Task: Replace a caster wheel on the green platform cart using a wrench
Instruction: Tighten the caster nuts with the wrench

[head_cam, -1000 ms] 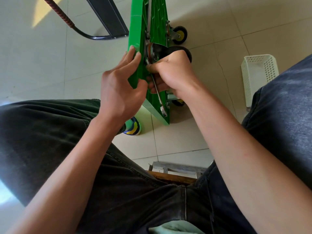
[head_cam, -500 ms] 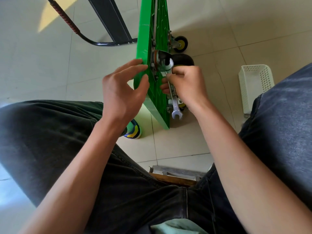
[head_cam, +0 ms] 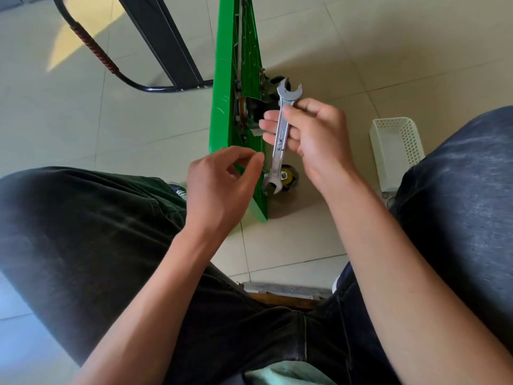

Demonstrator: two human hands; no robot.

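On a tiled floor, your left hand (head_cam: 222,182) hovers with fingers loosely curled, gripping nothing, just off the green platform cart (head_cam: 222,87), tipped on edge so its caster wheel (head_cam: 251,111) faces you. Your right hand (head_cam: 311,134) clamps the wrench (head_cam: 281,134) mid-shaft, upright beside the caster; open floor lies rightward before a white basket (head_cam: 397,151).

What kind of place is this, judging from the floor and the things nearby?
Probably an indoor room used as an informal work area, not a fitted workshop: pale tiled floor, the green platform cart standing on edge, a white perforated plastic basket on the floor.
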